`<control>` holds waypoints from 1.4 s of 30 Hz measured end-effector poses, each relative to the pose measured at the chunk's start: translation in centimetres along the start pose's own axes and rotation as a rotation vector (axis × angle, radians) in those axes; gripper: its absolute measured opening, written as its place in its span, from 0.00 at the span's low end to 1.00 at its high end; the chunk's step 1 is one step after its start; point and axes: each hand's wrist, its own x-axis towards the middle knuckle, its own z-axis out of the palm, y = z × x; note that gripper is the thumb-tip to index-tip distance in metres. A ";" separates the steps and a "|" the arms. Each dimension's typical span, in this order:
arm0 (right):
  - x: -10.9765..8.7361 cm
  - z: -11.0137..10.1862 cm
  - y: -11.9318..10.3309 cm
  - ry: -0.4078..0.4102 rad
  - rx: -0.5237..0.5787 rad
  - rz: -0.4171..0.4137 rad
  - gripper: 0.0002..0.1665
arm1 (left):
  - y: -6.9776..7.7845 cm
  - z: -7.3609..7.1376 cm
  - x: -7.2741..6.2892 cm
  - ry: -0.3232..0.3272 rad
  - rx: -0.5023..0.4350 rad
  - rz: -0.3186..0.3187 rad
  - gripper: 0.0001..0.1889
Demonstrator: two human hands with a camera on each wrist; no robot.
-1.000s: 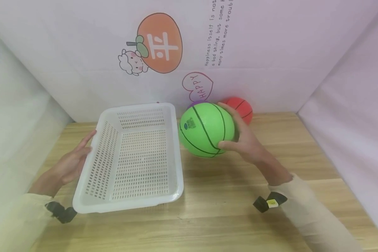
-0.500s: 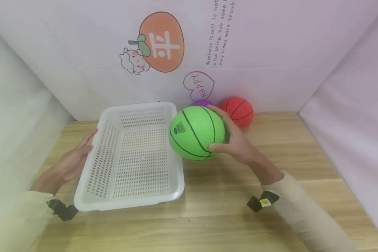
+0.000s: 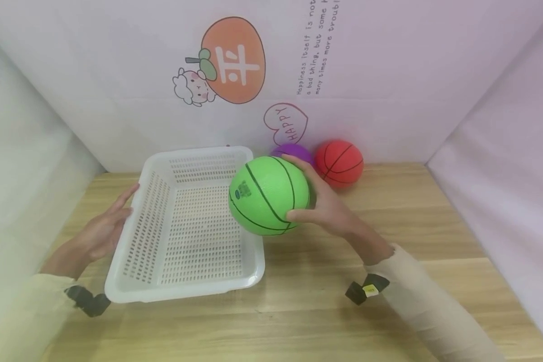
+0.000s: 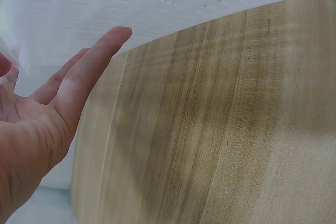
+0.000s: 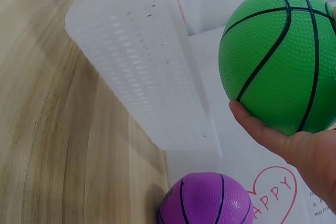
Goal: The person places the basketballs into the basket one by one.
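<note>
A green basketball [image 3: 268, 195], black-lined and with a small printed mark, is gripped by my right hand [image 3: 328, 208]. The head view shows it overlapping the right rim of a white perforated plastic basket [image 3: 257, 246]. From the right wrist view, the green basketball [image 5: 275, 66] is up off the table, fingers and thumb spread round it. Nothing is visible inside the basket. My left hand [image 3: 103, 234] touches the basket's left rim with extended fingers. In the left wrist view that hand [image 4: 50, 108] has its fingers straight against the basket wall [image 4: 157, 9].
A purple ball [image 3: 293, 151] and a red basketball [image 3: 339, 163] lie side by side at the back of the wooden table [image 3: 298, 322], against the printed white backdrop [image 3: 380, 65]. White cloth also hangs along both sides.
My right hand has carried the green basketball leftward and slightly nearer, from beside the basket to over its right rim. The purple and red balls are now more exposed. My left hand stays put.
</note>
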 end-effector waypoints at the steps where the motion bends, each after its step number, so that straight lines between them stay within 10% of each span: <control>1: 0.1 0.1 0.0 -0.010 0.000 0.001 0.58 | 0.0 0.0 0.0 0.002 0.003 -0.001 0.31; 19: 1.5 1.6 -0.5 -0.101 -0.100 0.056 0.58 | -0.2 0.0 -0.1 -0.034 -0.097 0.013 0.32; 42: 2.4 4.1 -0.2 -0.183 -0.071 0.007 0.61 | -0.1 0.1 0.0 0.047 0.050 -0.047 0.31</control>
